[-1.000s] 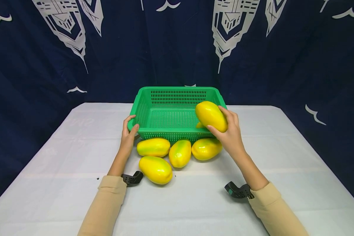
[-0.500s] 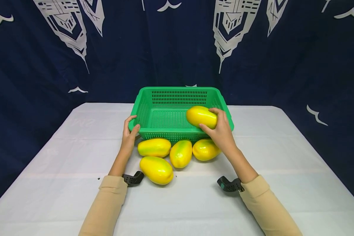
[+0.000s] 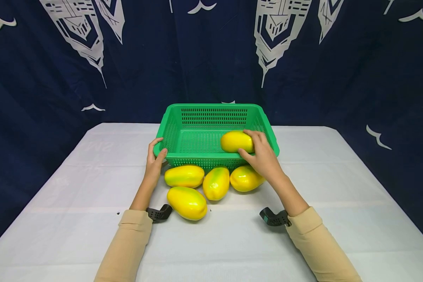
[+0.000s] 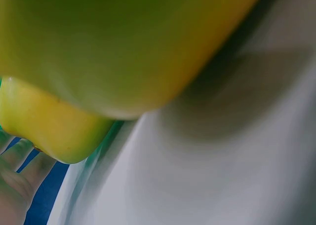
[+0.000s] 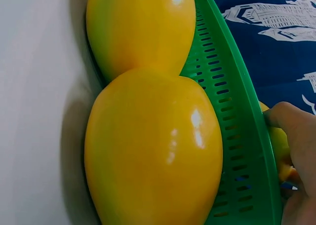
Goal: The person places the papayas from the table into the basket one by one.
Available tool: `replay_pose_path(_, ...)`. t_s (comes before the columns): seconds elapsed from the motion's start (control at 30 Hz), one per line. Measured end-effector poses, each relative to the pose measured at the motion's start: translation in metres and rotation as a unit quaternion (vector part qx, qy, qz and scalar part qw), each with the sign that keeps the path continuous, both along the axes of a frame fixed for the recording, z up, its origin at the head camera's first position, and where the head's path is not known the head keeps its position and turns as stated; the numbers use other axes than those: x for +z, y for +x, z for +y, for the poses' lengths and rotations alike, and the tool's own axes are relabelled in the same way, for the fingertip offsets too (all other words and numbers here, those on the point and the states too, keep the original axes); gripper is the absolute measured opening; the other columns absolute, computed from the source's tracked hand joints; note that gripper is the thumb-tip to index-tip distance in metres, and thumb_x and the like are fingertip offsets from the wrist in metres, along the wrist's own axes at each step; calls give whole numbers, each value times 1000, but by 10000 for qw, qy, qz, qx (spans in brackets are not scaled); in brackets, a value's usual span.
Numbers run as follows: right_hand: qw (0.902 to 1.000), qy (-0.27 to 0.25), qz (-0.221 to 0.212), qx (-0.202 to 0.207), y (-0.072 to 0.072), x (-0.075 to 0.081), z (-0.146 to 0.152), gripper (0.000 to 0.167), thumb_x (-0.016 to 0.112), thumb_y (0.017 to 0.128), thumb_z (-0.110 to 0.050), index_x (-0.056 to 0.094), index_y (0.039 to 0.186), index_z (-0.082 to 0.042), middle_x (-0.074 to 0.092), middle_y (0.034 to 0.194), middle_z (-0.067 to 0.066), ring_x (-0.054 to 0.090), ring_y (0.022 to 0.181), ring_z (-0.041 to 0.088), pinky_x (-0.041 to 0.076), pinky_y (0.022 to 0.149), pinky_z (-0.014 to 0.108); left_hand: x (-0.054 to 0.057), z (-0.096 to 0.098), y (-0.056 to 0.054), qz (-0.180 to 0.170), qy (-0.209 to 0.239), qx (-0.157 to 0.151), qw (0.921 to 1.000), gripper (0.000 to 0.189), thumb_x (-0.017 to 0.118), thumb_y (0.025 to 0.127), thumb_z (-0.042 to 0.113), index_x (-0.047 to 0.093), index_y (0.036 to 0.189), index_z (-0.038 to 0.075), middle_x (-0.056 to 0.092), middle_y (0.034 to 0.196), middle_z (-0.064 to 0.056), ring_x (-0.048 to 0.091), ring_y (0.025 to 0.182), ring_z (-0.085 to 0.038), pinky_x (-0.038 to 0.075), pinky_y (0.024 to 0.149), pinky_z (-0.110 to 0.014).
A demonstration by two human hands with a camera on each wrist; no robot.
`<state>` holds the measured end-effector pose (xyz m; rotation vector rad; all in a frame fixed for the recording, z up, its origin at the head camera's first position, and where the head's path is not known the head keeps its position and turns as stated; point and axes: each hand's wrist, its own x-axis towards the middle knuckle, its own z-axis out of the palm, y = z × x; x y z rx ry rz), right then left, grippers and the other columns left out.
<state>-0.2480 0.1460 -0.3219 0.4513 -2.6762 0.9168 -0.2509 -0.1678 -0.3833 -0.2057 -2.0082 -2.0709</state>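
A green plastic basket (image 3: 218,156) with slotted walls stands on the table. My left hand (image 3: 154,162) grips its left front corner, thumb at the rim. Inside the basket's right part, my right hand (image 3: 262,156) holds a yellow mango (image 3: 234,141), fingers over its top right and thumb at the front. Low against the floor, that mango hides what lies beneath it. In the right wrist view my right hand (image 5: 298,151) shows beyond the basket rim (image 5: 254,106). The left wrist view catches my left hand (image 4: 19,175) behind a mango (image 4: 64,131).
Outside the front wall lie several more mangoes: one at left (image 3: 184,176), a middle mango (image 3: 216,184), a right mango (image 3: 246,178), and a nearer mango (image 3: 187,203). A white cloth (image 3: 229,243) covers the table. Behind hangs a dark blue printed curtain (image 3: 183,58).
My right hand has moved left and down into the basket with the mango, which now sits lower. A bit of yellow seen below it earlier is hidden. My left hand stays put.
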Motion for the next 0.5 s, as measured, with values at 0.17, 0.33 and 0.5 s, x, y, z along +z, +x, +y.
replay_pose_path(0.17, 9997, 103, -205, 36, 0, 2, 0, 58, 58, 87, -31, 34, 137, -14, 38, 137, 14, 44, 117, 30, 39, 96, 49, 0, -1, 0, -13, -5, -9, 10000, 47, 43, 94, 23, 26, 137, 16, 28, 137, -15, 36, 117, -32, 33, 98, -46)
replay_pose_path(0.33, 9991, 161, -358, 130, 0, 5, 0, 55, 58, 88, -30, 38, 136, -14, 38, 137, 13, 41, 122, 30, 36, 100, 48, -1, -1, -1, -42, -9, -18, 10000, 47, 44, 94, 24, 26, 137, 17, 27, 138, -14, 36, 119, -35, 34, 99, -49)
replay_pose_path(0.5, 9984, 335, -397, 233, -3, 7, 0, 49, 56, 89, -30, 43, 134, -14, 41, 134, 11, 41, 122, 29, 36, 99, 48, 2, 1, 2, 6, -5, -12, 10000, 47, 43, 94, 22, 26, 137, 15, 26, 139, -14, 35, 121, -35, 32, 101, -47)
